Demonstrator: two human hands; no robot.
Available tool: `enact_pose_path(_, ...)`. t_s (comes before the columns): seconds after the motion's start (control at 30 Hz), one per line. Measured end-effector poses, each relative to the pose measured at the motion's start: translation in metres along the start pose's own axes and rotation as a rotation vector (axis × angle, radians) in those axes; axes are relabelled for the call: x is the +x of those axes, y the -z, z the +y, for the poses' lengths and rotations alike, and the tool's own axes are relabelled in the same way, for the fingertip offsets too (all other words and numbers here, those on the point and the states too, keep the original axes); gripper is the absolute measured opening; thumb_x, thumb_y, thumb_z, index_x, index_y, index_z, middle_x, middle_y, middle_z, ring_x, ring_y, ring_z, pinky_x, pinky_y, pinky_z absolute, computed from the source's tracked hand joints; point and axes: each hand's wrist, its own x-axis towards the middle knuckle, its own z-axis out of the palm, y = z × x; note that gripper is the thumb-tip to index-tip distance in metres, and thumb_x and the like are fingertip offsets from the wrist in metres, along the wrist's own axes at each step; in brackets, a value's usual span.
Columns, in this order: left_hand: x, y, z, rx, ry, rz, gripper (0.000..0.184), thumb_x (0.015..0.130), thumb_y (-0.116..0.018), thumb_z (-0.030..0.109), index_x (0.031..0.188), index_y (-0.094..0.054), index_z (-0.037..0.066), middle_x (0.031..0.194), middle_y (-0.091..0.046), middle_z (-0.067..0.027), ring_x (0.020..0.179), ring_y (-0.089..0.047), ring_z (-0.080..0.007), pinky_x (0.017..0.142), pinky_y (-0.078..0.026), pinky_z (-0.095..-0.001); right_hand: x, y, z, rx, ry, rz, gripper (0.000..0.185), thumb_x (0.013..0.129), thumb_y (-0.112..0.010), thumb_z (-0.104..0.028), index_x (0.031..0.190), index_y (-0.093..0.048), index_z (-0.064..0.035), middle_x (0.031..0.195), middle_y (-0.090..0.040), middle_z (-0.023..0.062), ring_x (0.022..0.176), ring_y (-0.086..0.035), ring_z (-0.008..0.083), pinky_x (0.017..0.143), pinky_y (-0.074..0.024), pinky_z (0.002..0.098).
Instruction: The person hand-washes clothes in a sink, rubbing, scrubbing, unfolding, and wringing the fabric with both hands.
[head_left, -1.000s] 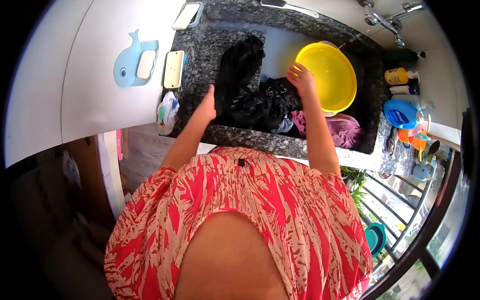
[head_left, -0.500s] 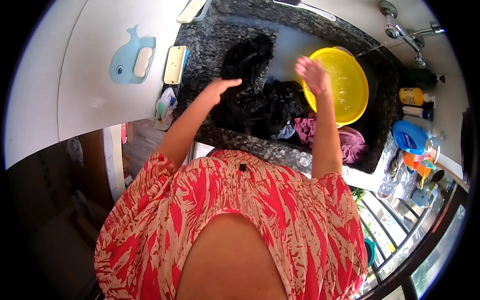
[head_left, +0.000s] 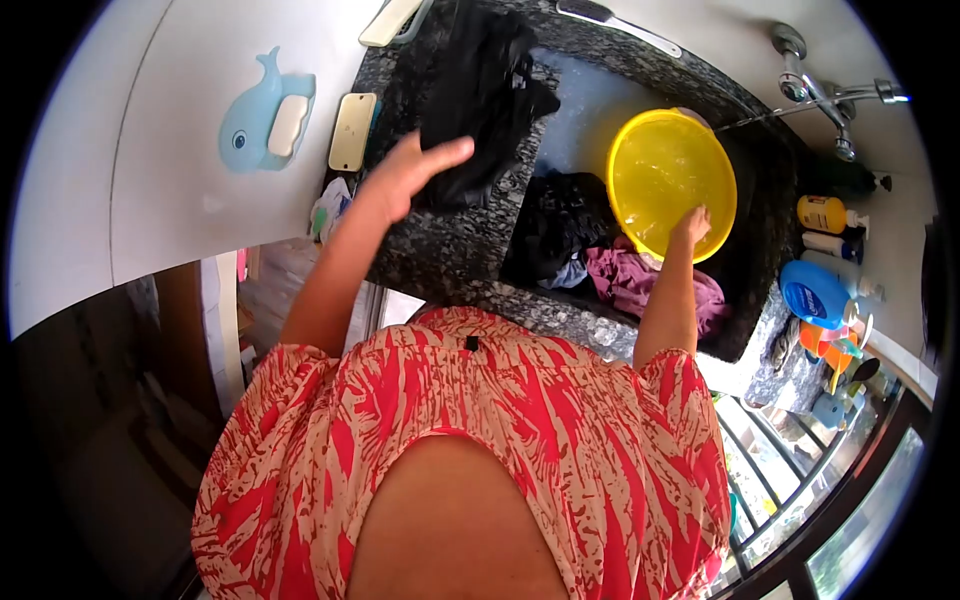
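Note:
My left hand (head_left: 408,178) hovers at the near left side of a black cloth (head_left: 475,110), fingers stretched and thumb apart; whether it touches the cloth I cannot tell. That cloth lies on the dark speckled stone slab (head_left: 440,240). Inside the near part of a yellow basin (head_left: 655,175) of water, my right hand (head_left: 692,224) has its fingers curled together; anything in them is hidden. Left of the basin sits a bunched black garment (head_left: 565,215). A purple cloth (head_left: 625,280) lies below the basin in the sink.
Water runs from the wall tap (head_left: 815,95) toward the basin. A brush (head_left: 620,25) rests on the far ledge. Along the right stand a yellow bottle (head_left: 822,214) and a blue bottle (head_left: 815,293). A whale-shaped soap holder (head_left: 250,125) hangs on the left.
The black cloth on the slab has shifted away from me and lies apart from the bunched garment. My right hand has gone from the basin's left rim into its near part.

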Motion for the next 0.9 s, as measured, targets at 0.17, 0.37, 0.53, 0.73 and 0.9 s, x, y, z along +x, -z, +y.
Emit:
enact_pose_path(0.17, 0.014, 0.019, -0.135, 0.942, 0.001, 0.271, 0.077, 0.079, -0.069, 0.042, 0.136, -0.041, 0.000, 0.140, -0.038, -0.0257, 0.124, -0.044, -0.0386, 0.103, -0.036, -0.0449, -0.064, -0.060, -0.026, 0.464, -0.533, -0.928, 0.041, 0.097, -0.044, -0.029, 0.116, -0.057, 0.0057, 0.106, -0.066, 0.0166, 0.094, -0.064, 0.0264, 0.086, -0.0515, 0.0362)
enact_pose_path(0.37, 0.092, 0.018, -0.136, 1.405, -0.242, 0.383, 0.096, 0.079, -0.053, 0.067, 0.143, -0.030, 0.000, 0.147, -0.027, -0.0265, 0.138, -0.019, -0.0436, 0.108, -0.014, -0.0615, -0.163, -0.196, -0.071, -0.614, 0.277, -1.356, 0.059, 0.087, -0.056, -0.052, 0.129, -0.054, -0.0107, 0.118, -0.061, 0.0167, 0.111, -0.058, 0.0317, 0.096, -0.0449, 0.0434)
enact_pose_path(0.53, 0.083, -0.021, -0.172, 1.348, -0.126, 0.051, 0.109, 0.078, -0.053, 0.069, 0.147, -0.010, -0.003, 0.152, -0.006, -0.0287, 0.142, -0.003, -0.0435, 0.108, -0.008, -0.0645, -0.196, -0.262, -0.027, -1.092, 0.754, -0.982, 0.074, 0.080, -0.056, -0.065, 0.143, -0.036, -0.0323, 0.153, -0.023, 0.0132, 0.139, -0.018, 0.0426, 0.103, -0.0219, 0.0683)
enact_pose_path(0.73, 0.089, -0.033, -0.161, 1.380, -0.046, 0.089, 0.121, 0.069, -0.062, 0.071, 0.148, -0.009, -0.003, 0.154, -0.009, -0.0228, 0.144, -0.003, -0.0381, 0.110, -0.003, -0.0620, -0.163, -0.215, -0.010, -1.116, 0.501, -0.902, 0.058, 0.077, -0.059, -0.065, 0.120, -0.063, -0.0262, 0.112, -0.064, 0.0101, 0.103, -0.060, 0.0284, 0.085, -0.0489, 0.0433)
enact_pose_path(0.9, 0.088, -0.021, -0.224, 1.239, -0.415, 0.341, 0.102, 0.075, -0.058, 0.065, 0.141, -0.028, -0.006, 0.152, -0.015, -0.0260, 0.142, 0.000, -0.0434, 0.108, -0.002, -0.0660, -0.260, -0.117, -0.014, -0.559, 1.004, -1.026, 0.038, 0.066, -0.071, -0.047, 0.092, -0.067, -0.0201, 0.083, -0.057, 0.0088, 0.077, -0.060, 0.0312, 0.072, -0.0503, 0.0413)
